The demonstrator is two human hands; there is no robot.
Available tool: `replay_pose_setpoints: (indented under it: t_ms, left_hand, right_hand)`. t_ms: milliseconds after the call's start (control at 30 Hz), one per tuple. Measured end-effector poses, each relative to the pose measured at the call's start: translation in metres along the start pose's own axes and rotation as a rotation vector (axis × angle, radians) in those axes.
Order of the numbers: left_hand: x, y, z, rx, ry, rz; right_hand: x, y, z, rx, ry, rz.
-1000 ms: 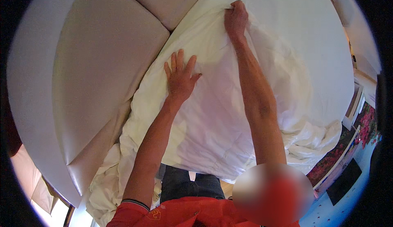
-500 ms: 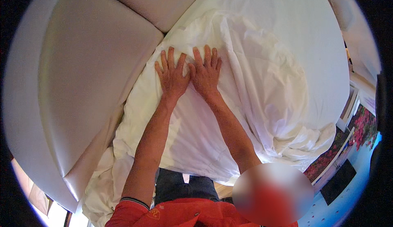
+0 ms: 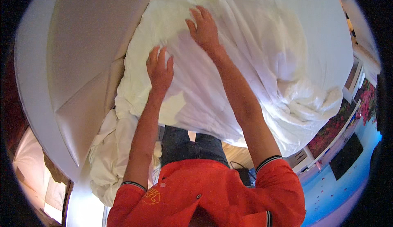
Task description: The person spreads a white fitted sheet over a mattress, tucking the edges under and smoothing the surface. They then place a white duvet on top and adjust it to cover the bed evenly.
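White rumpled duvet (soft, creased): left hand, right hand flat, fingers spread.

Both hands flat on white duvet

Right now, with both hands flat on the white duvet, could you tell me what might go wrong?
1. The white duvet bunches at its right edge, so smoothing may push folds further.
2. Sheet hangs off the bed by the padded headboard and could slide down.
3. The left hand and right hand reach far; leaning may strain balance.
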State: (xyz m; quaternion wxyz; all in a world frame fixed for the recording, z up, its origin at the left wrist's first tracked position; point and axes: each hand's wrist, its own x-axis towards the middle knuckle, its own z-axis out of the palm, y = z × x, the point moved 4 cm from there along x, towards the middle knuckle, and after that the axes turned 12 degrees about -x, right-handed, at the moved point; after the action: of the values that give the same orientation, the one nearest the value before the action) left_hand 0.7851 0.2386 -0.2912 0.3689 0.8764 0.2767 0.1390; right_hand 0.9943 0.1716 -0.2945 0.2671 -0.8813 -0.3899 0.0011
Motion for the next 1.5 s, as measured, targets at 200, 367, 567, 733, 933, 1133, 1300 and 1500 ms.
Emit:
replay_pose_setpoints:
  t_ms: [200,367,567,733,933,1133,1300,1500]
  left_hand:
    - [-0.116,-0.017,-0.014,0.334,-0.398,-0.208]
    - [-0.103,-0.027,-0.025,0.170,-0.462,-0.138]
    - [-0.201,-0.022,-0.022,0.059,0.043,-0.252]
    - [-0.330,-0.047,0.001,-0.015,0.527,-0.977]
    - [-0.352,-0.085,0.020,-1.078,0.622,-1.203]
    - [-0.377,-0.145,0.004,-0.503,-0.022,-0.955]
    - [-0.376,-0.147,-0.027,-0.565,0.012,-0.900]
    - [-0.373,-0.122,-0.032,-1.180,0.583,-1.356]
  right_hand:
    - [-0.219,0.009,-0.020,-0.015,-0.376,0.199]
    - [-0.293,0.012,-0.065,0.060,-0.291,0.359]
    - [-0.421,0.015,-0.087,0.043,-0.164,0.668]
    - [-0.537,0.024,-0.076,0.145,-0.468,0.824]
    - [-0.555,-0.005,-0.093,0.205,-0.224,0.749]
    - [-0.615,-0.033,-0.055,0.585,-0.959,1.321]
    - [-0.640,-0.078,-0.021,1.392,-0.377,1.848]
    - [-0.636,-0.094,-0.019,1.640,0.220,1.892]
